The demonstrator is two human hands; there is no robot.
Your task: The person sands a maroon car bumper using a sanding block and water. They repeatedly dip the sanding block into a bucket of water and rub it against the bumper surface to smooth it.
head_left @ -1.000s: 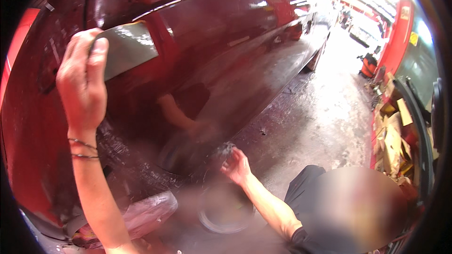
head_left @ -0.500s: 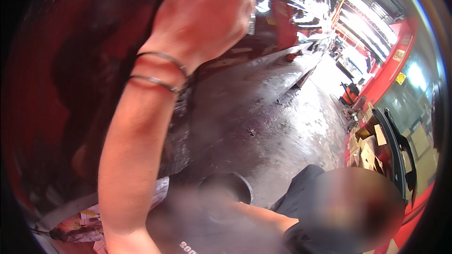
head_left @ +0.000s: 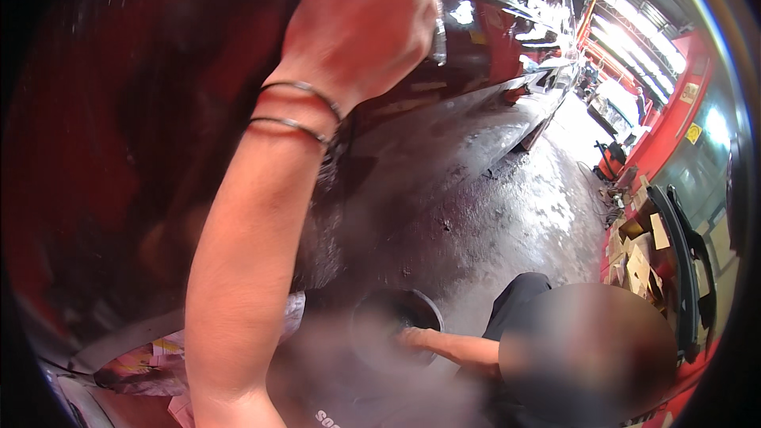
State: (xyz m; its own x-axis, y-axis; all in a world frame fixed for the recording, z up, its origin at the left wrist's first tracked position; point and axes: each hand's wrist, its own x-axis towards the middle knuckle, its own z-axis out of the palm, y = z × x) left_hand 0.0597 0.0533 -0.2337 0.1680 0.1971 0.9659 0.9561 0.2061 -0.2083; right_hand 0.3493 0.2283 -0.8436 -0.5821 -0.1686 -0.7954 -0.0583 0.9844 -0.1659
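High in view, my left hand (head_left: 361,28) is closed, its back toward me, against the glossy dark red car panel (head_left: 151,95). A thin, flat, shiny piece (head_left: 440,36) shows at its right edge, with a small yellowish bit above it. The fingers are mostly hidden, so what they grip is unclear. Two dark bands circle my wrist. My right hand is out of view. Lower down, another person's hand (head_left: 412,338) reaches to a dark round bucket (head_left: 432,309); whether it holds anything is hidden.
The other person (head_left: 587,357) is close by at the lower right. Cardboard boxes (head_left: 638,269) and a long black part (head_left: 674,246) line the right wall. An orange-and-black machine (head_left: 610,160) stands farther back. Crumpled printed paper (head_left: 143,368) lies at lower left.
My left hand and forearm sit farther right in the picture, along with the surroundings. The other person's hand now shows at the bucket.
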